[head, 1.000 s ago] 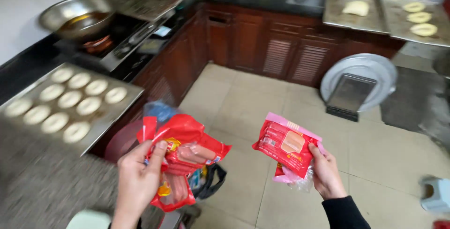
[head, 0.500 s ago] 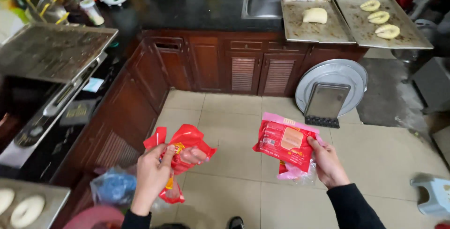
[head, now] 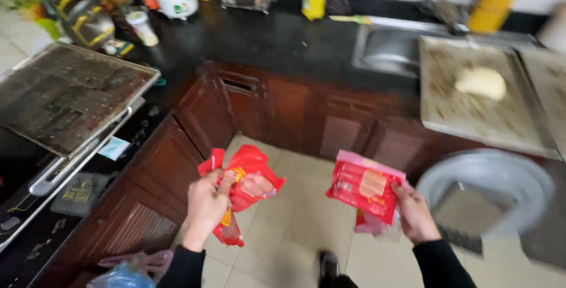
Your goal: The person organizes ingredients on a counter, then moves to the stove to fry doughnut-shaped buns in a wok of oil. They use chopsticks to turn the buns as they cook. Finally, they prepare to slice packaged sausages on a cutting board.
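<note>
2 red packets are up in front of the person in the head view, 1 in each hand, over the tiled floor [head: 295,205] at lower centre. The left hand [head: 206,205] is clenched around a crumpled red sausage packet [head: 250,179], pale sausages showing through its clear window, fingers bunching the loose film so it does not slip. The right hand [head: 413,214] grips a flatter red and pink packet [head: 362,188] by its lower right edge, thumb on the front, apparently to keep its face towards the camera. The 2 packets are near each other but apart. At upper right, a lump of dough [head: 480,83] lies on a floured board [head: 471,117] beside the sink [head: 386,49] in the black table [head: 265,37]. At left, a dark baking tray [head: 65,96] lies over the stove.
</note>
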